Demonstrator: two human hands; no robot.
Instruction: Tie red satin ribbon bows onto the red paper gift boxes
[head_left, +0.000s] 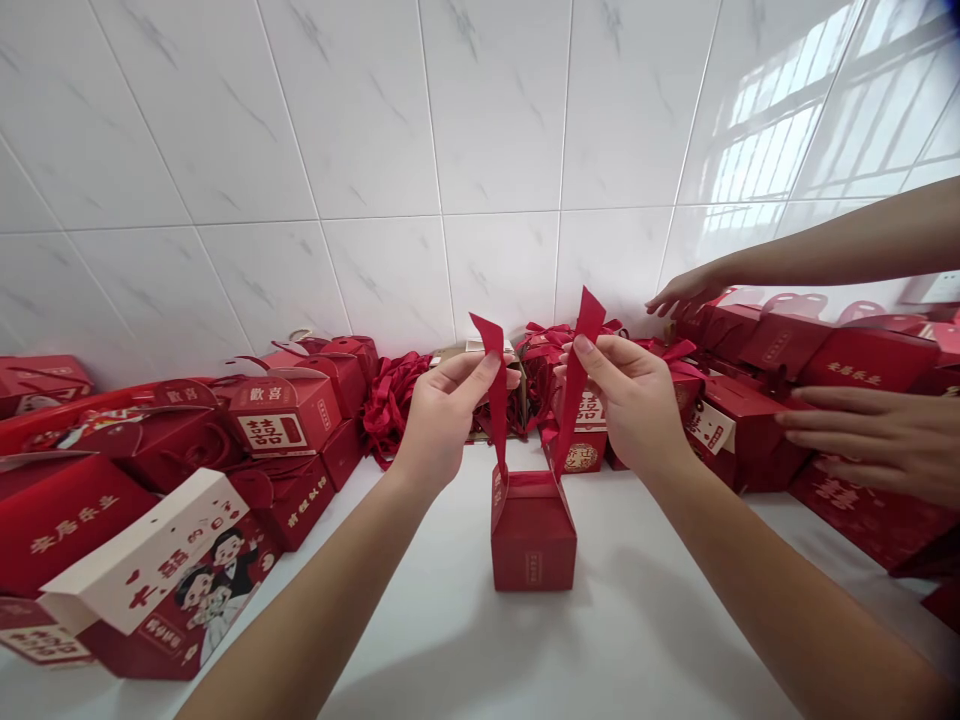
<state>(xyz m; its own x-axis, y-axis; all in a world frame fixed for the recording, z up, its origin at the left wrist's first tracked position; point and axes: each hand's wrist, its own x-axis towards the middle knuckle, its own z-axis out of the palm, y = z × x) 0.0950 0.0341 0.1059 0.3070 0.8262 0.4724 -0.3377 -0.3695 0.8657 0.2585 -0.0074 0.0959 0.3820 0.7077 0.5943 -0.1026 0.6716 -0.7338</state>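
Note:
A small red gift box (534,545) stands upright on the white table in front of me. A dark red ribbon (498,415) rises from both sides of its top. My left hand (442,415) pinches one end of it between thumb and fingers, above the box's left side. Above the right side, my right hand (630,390) pinches the other end, with the tip sticking up past the thumb. Both ribbon ends are held up, apart from each other. Neither hand touches the box itself.
Red gift boxes (281,415) crowd the left, with a cream-and-red box (176,570) nearest. A heap of red ribbon (405,395) lies at the back. More boxes (757,415) fill the right, where another person's hands (885,435) reach in. A tiled wall (502,130) stands behind.

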